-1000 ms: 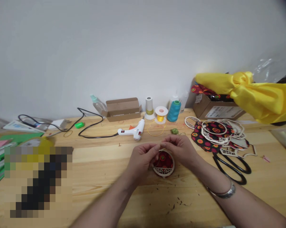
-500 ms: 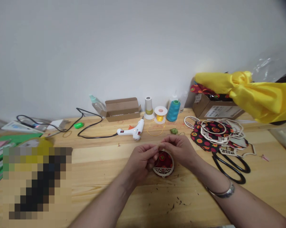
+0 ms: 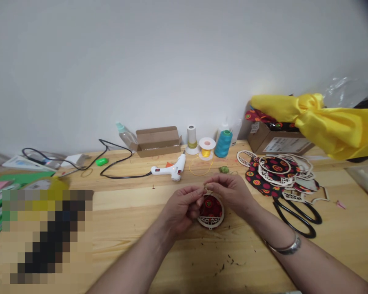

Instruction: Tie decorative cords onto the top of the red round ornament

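A round pendant (image 3: 210, 206) with a pale lattice frame and dark red patterned fabric is by my fingers, its small loop pointing toward me. My left hand (image 3: 184, 206) is closed at its upper left edge, thumb and finger pinched together. My right hand (image 3: 229, 194) pinches just above the top edge, fingertips meeting the left ones. A thin yellowish-green cord (image 3: 206, 188) shows between the fingertips; most of it is hidden. Just beyond the hands lies a small olive-green bundle of thread (image 3: 223, 169).
Behind stand a white glue gun (image 3: 171, 169), a yellow cord spool (image 3: 206, 148) and a blue thread cone (image 3: 223, 143). To the right are black-handled scissors (image 3: 300, 218), stacked lattice frames (image 3: 277, 169) and a cardboard box (image 3: 266, 136) under yellow cloth (image 3: 333, 122). Dark scraps lie nearby.
The fingertips have parted slightly, so a bit of cord shows between them. Otherwise the hands and pendant stay almost in place.
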A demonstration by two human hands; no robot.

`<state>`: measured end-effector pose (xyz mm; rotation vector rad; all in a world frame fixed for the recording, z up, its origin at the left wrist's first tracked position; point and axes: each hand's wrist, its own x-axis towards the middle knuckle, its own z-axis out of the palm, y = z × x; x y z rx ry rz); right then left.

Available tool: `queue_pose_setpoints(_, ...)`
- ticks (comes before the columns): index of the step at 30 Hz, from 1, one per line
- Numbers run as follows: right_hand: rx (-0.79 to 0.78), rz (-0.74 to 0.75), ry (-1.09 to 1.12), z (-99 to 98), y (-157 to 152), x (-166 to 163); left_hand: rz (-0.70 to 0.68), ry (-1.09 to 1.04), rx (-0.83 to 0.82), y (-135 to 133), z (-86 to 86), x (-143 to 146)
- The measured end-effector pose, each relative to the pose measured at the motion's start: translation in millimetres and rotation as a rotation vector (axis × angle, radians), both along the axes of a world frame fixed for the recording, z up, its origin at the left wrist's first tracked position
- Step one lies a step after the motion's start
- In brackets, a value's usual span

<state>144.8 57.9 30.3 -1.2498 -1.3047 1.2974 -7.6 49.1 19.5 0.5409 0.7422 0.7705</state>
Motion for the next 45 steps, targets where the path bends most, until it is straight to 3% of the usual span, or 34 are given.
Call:
queue_pose_setpoints(8, -0.016, -0.004, -0.006, -0.5, 3, 2, 0.093, 0.075, 0.038, 2, 1.0, -1)
queue_pose_setpoints(19, 0.163, -0.054, -0.122, -6.7, 4, 2, 0.124, 0.097, 0.046, 2, 2.8, 1)
queue_pose_setpoints(30, 0.692, -0.044, -0.361, -6.7, -5, 0, 0.265, 0.153, 0.003, 3, 6.0, 3)
queue_pose_setpoints(36, 1.003, 0.071, -0.643, -8.7, -8, 2, 0.251, 0.144, 0.004, 1, 4.0, 3)
queue_pose_setpoints(45, 1.115, 0.219, -0.909, -2.7, -9, 8, 0.175, 0.17, 0.056, 1, -1.3, 3)
